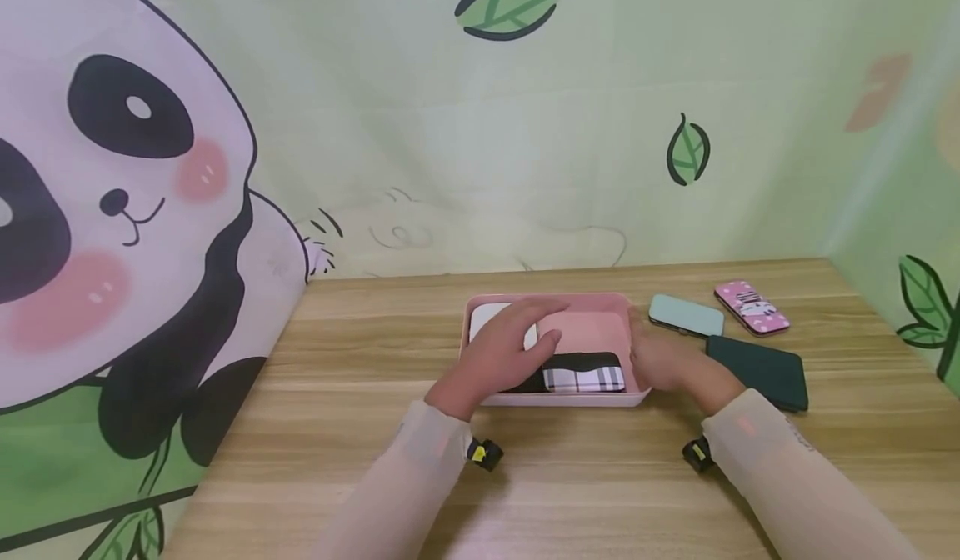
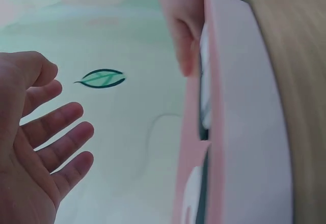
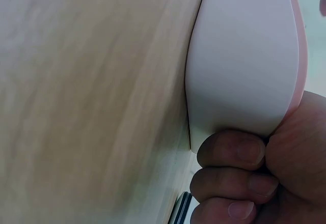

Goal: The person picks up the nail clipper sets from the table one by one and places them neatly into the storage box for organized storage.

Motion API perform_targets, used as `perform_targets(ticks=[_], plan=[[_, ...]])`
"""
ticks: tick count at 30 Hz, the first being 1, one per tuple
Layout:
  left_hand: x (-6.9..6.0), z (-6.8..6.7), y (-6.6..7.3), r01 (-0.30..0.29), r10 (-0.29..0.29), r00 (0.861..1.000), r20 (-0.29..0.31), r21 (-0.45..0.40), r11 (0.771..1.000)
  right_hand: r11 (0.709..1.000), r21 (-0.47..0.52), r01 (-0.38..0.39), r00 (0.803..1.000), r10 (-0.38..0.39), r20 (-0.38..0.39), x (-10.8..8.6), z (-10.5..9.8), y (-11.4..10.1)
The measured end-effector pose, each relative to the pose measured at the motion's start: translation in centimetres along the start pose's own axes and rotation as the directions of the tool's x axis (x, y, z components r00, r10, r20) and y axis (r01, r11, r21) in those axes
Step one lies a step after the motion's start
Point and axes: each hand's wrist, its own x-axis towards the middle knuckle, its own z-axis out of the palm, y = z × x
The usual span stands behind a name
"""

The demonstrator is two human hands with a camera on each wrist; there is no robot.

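A shallow pink storage box (image 1: 562, 400), white outside, stands on the table. My right hand (image 1: 667, 360) grips its right end; in the right wrist view the curled fingers (image 3: 229, 183) press against the outer wall with the thumb side at the rim. Above the box's left half my left hand (image 1: 495, 356) is held with fingers spread, and nothing is in it in the left wrist view. Inside the box lie a plaid flat case (image 1: 585, 378) with a black upper part and a white flat item (image 1: 487, 318), partly hidden by the left hand. Something black lies at the front left.
Right of the box, a light blue flat case (image 1: 686, 316), a pink patterned case (image 1: 752, 307) and a dark green wallet-like case (image 1: 761, 372) lie on the wooden table (image 1: 360, 377). A panda-printed cloth (image 1: 375, 127) hangs behind the table.
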Motion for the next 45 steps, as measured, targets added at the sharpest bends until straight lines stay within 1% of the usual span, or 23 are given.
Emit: perform_targets(ticks=[3,6,9,14,20,25,32,37,41,45], plan=[[-0.3,-0.8,0.0,-0.031,0.031,0.998,-0.056,0.011,0.999,1.000,-0.004,0.006,1.000,-0.006,-0.004,0.0,0.1,0.0],[-0.7,-1.9,0.0,-0.050,0.050,0.992,-0.115,0.002,0.999,1.000,0.003,0.004,1.000,-0.004,-0.002,0.0,0.1,0.0],[-1.0,-2.8,0.1,-0.037,0.031,0.988,-0.149,-0.035,0.999,1.000,0.012,0.001,1.000,-0.001,-0.001,0.0,0.0,-0.1],[-1.4,-3.9,0.4,-0.023,0.002,0.984,-0.176,-0.118,0.993,1.000,0.022,-0.006,1.000,0.006,-0.001,-0.1,0.0,-0.1],[-2.0,-4.4,0.7,-0.068,0.037,0.975,-0.218,-0.137,0.988,1.000,0.029,-0.009,1.000,0.009,0.004,-0.2,0.0,0.1],[-2.4,-4.6,0.8,-0.110,0.065,0.961,-0.268,-0.154,0.982,1.000,0.020,0.003,1.000,-0.003,-0.002,-0.1,0.0,0.1],[-2.7,-5.4,1.0,-0.170,0.118,0.940,-0.319,-0.140,0.975,1.000,0.003,0.015,1.000,-0.015,-0.011,-0.1,-0.3,-0.1],[-3.1,-6.2,1.1,-0.186,0.133,0.929,-0.344,-0.127,0.974,0.999,0.011,0.036,0.999,-0.035,-0.015,-0.2,-0.6,-0.4],[-3.5,-6.5,1.3,-0.187,0.136,0.927,-0.350,-0.116,0.976,0.998,0.023,0.067,0.998,-0.067,0.009,-0.4,-0.6,-0.4],[-3.8,-6.6,1.6,-0.187,0.133,0.929,-0.346,-0.127,0.974,0.995,0.032,0.098,0.995,-0.099,0.023,-0.4,-0.5,-0.1]])
